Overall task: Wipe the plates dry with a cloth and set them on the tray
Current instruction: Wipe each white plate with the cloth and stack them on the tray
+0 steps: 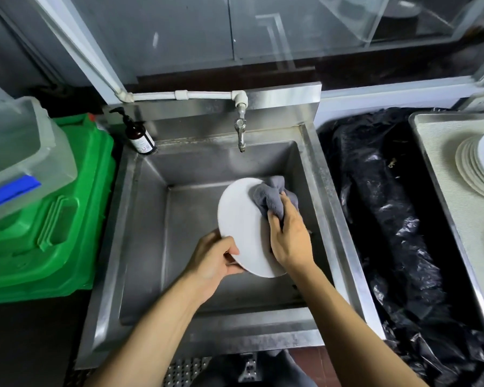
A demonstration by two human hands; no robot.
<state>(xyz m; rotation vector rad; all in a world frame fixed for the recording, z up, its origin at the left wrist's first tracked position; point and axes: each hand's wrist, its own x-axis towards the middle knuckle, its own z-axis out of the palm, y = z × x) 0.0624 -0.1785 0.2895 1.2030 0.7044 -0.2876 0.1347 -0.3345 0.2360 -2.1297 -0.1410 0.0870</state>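
White plate [242, 219], grey cloth [271, 198], two hands

White plate [242, 219] tilted over sink — grey cloth [271, 195] against it.

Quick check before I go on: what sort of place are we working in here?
Probably a commercial kitchen's dishwashing station: a deep stainless steel sink with a wall tap, a metal tray holding stacked plates, and a bin lined with black plastic.
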